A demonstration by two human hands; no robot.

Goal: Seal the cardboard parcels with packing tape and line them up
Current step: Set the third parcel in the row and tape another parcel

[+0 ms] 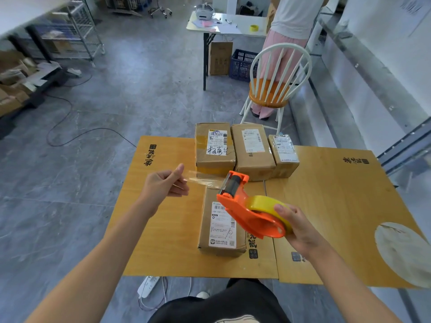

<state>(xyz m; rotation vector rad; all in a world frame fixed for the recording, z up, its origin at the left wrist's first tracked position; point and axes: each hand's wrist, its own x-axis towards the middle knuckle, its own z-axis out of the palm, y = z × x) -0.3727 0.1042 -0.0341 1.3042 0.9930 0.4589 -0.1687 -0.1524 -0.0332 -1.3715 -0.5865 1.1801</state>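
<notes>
The far right corner of the near parcel (206, 220) is covered by the tape dispenser (245, 215). The tape roll (265, 202) is partly hidden by the right hand (300, 229). The end of the tape strip (203, 181) is concealed in the left hand (165, 183). The print on the label (222, 229) is too small to be read. The standing person (291, 22) is cut off by the top edge.

1. Bare left arm (109, 243): enters from the lower left, forearm angled up and to the right.
2. The left hand (166, 184): fingers curled toward the palm, thumb raised; thumb and fingers pinch the free end of a clear tape strip (204, 181).
3. Bare right arm (345, 276): enters from the lower right, forearm angled up and to the left.
4. The right hand (298, 228): grips the rear of a tape dispenser (245, 215), thumb laid on top; other fingers hidden beneath.
5. Both hands: well apart, raised above the worktop (163, 241).
</notes>
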